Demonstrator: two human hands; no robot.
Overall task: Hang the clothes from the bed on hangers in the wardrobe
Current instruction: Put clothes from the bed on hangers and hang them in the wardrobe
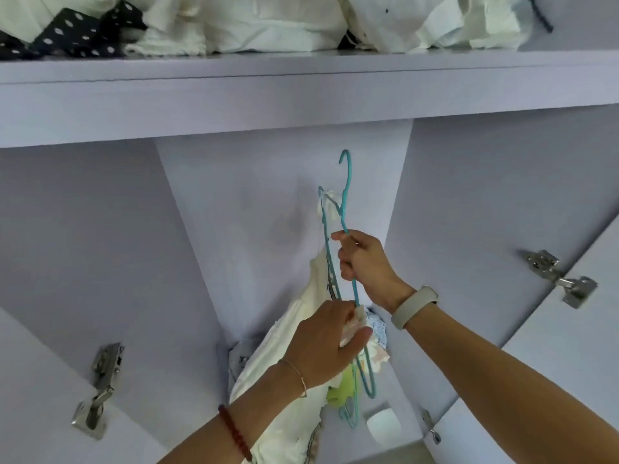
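Note:
Inside the lilac wardrobe (274, 202), my right hand (363, 262) grips the neck of a teal wire hanger (346, 189), hook pointing up, clear of any rail. A second teal hanger (326, 242) stands just left of it with a cream garment (284, 373) hanging from it. My left hand (326, 343) pinches a bit of pale cloth at the lower arm of the held hanger. Small colourful clothes (376, 339) lie bunched behind my hands, partly hidden.
The shelf (301, 92) above carries heaped white clothes (268, 25) and a black polka-dot piece (77, 35). Both doors stand open, with metal hinges at left (100, 390) and right (559, 276). A white box (383, 425) sits on the wardrobe floor.

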